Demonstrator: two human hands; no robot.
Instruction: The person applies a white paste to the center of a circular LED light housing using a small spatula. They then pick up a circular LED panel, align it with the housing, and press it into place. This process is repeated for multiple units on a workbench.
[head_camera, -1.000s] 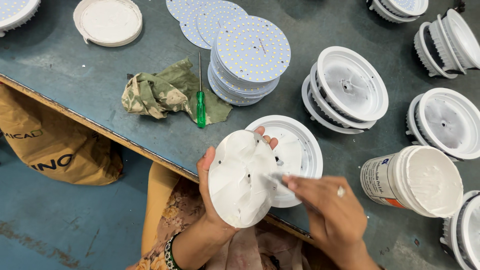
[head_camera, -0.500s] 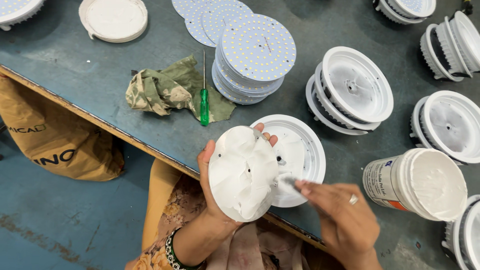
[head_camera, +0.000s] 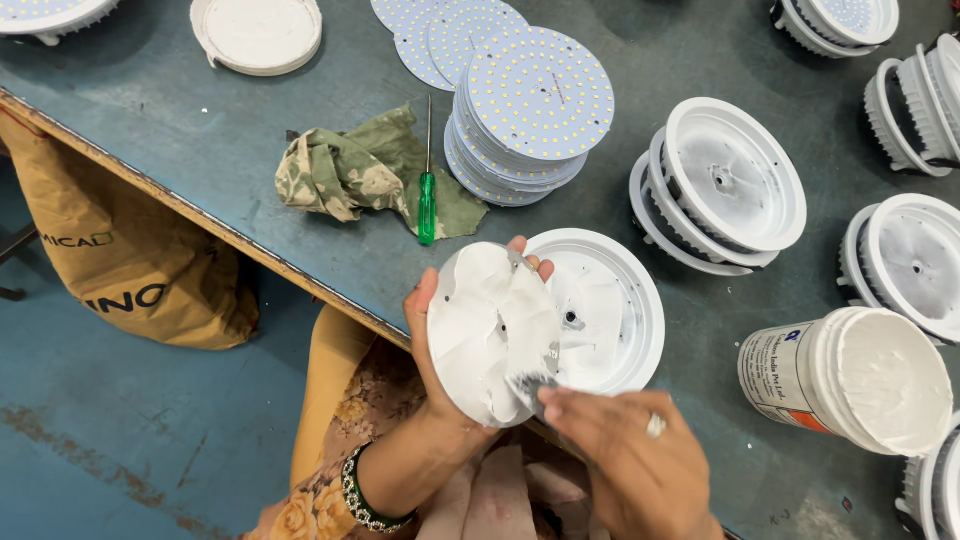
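My left hand holds a round metal disc tilted on edge, its face smeared with white paste. My right hand grips a small flat spreader whose tip touches the lower part of the disc. Just behind the disc a white round lamp housing lies on the blue-grey table, its inside also smeared with paste. An open white tub of paste stands to the right of my right hand.
A stack of round LED boards sits behind the housing, beside a green-handled screwdriver and a crumpled green rag. More white housings are stacked to the right. A white lid lies far left. A brown sack hangs below the table edge.
My right hand has drawn the spreader down from the disc's right side to its lower edge. The disc stays in my left hand.
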